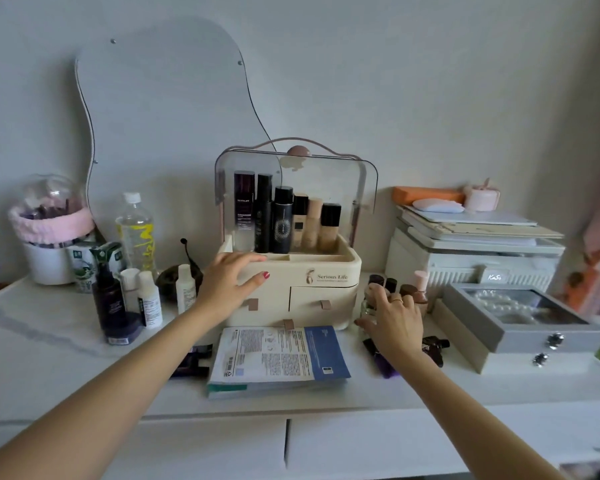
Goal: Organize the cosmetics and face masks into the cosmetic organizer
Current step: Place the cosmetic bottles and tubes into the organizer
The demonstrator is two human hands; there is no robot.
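L hand [234,284] open, flat on cosmetic organizer [323,278] mid-desk | R hand [394,318] seemingly closing on small glass bottle [368,306] | face masks [278,358] stacked in front | jewelry box [520,320] crowds R side

The light is dim, soft and cool, with a grey-blue cast over the wall [430,81] and the white tabletop [49,341]. Shadows are faint and blurred, darkest just behind the organizer [291,289]. Its clear lid [343,188] carries a pale sheen but no hard glare. Straight lines bow toward the frame's edges, and the right edge and corners are smeared and soft.
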